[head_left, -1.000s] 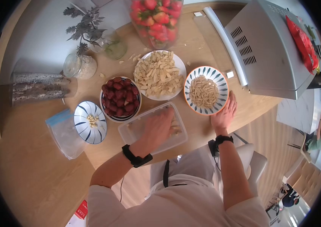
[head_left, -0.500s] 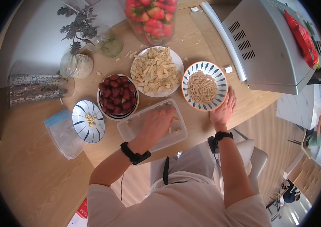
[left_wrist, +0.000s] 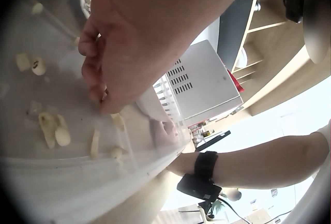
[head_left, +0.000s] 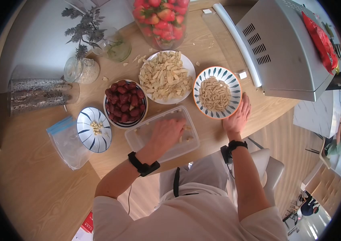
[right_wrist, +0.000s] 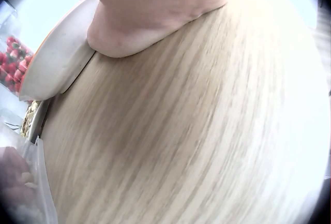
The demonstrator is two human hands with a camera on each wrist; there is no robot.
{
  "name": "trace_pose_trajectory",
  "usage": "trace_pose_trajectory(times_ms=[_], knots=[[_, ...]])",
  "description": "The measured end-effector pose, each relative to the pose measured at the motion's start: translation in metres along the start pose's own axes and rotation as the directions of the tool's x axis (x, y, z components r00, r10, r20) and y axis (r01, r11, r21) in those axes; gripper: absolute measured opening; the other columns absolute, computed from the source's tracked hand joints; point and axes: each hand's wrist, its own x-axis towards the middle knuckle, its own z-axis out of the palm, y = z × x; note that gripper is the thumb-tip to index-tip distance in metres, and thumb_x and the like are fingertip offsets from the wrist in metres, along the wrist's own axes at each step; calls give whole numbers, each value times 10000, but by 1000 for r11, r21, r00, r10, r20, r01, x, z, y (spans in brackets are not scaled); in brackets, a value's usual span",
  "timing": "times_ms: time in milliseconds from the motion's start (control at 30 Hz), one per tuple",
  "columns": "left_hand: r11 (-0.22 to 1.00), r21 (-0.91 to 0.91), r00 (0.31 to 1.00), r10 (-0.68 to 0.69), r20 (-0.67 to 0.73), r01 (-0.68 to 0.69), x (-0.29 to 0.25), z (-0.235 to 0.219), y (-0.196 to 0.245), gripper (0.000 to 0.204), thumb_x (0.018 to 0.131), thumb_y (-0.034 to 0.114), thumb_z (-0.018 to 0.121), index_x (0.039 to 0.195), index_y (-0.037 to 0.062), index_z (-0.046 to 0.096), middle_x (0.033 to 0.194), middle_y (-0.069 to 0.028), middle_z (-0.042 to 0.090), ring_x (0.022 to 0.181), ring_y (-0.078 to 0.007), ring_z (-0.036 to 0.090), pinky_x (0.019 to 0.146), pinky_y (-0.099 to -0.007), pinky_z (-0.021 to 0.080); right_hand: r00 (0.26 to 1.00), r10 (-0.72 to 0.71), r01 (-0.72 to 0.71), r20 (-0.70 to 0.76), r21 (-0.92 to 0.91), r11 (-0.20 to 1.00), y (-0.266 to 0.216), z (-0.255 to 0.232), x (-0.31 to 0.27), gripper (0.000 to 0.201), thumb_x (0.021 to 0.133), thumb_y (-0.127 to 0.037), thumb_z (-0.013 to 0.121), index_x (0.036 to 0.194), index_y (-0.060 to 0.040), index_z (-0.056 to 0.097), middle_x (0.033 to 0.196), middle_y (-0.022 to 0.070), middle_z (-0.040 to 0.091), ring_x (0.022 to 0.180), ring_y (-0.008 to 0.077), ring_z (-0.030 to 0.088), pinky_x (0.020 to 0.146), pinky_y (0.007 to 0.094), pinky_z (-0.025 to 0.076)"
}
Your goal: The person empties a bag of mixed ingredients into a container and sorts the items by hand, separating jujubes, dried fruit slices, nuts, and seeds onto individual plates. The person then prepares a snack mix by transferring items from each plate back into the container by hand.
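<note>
left hand (head_left: pixel 166 134) down inside clear container (head_left: pixel 138 138), fingertips curled onto pale slices (left_wrist: pixel 54 131), grasp unclear; right hand (head_left: pixel 238 116) flat beside patterned bowl (head_left: pixel 234 82), holding nothing; risk: light container sliding, slices spilling.

A bowl of red dates (head_left: pixel 125 103) sits beside a white plate of pale slices (head_left: pixel 165 76), with a strawberry jar (head_left: pixel 161 20), a zip bag (head_left: pixel 66 142) and a silver appliance (head_left: pixel 283 48) around them.
</note>
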Motion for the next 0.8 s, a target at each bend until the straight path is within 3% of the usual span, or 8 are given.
trace_pose_trajectory(times_ms=[367,433,467,533,667,800], knots=[[999,-21,999,39,-8,-40,-6,-8,-6,102,826,215,669,820,115,650,750,-78,665,713,-301,668,625,-433,516,1000,-12,12,-22,18,1000,0,1,1,639,855,-425,558,1336,-27,424,1506,173,351,1423,353,281,1172,526,175],[978,-208,1000,18,-13,-20,-12,-36,3,124,815,223,688,826,102,669,755,-79,673,705,-294,664,626,-413,511,1000,-19,19,-17,22,1000,-1,-1,1,622,862,-417,554,1331,-28,427,1505,174,354,1422,357,282,1169,529,177],[979,-205,1000,16,-22,-20,-13,-52,6,124,815,223,688,826,102,669,755,-79,673,705,-294,664,626,-413,511,1000,-17,17,-11,12,1000,0,-1,0,612,867,-415,553,1326,-30,430,1505,174,352,1422,361,279,1168,530,178],[928,-366,997,-79,0,74,-12,-85,9,168,815,235,704,860,75,684,769,-97,682,699,-286,663,624,-392,506,1000,-19,19,-12,10,1000,0,-1,0,616,868,-418,552,1330,-30,427,1505,174,352,1422,361,280,1167,529,179],[937,-330,992,-127,-21,113,-9,-121,-1,202,840,244,697,905,52,689,783,-108,690,695,-277,664,623,-376,503,1000,-20,20,-8,5,1000,0,0,0,637,872,-438,543,1344,-29,418,1504,174,352,1421,361,280,1166,529,179],[917,-381,957,-209,-200,120,6,-128,-12,196,875,235,666,901,42,682,782,-118,682,677,-276,656,617,-381,496,999,-32,32,-15,-6,999,1,0,0,654,872,-455,532,1352,-27,413,1505,172,351,1421,362,279,1166,526,181]])
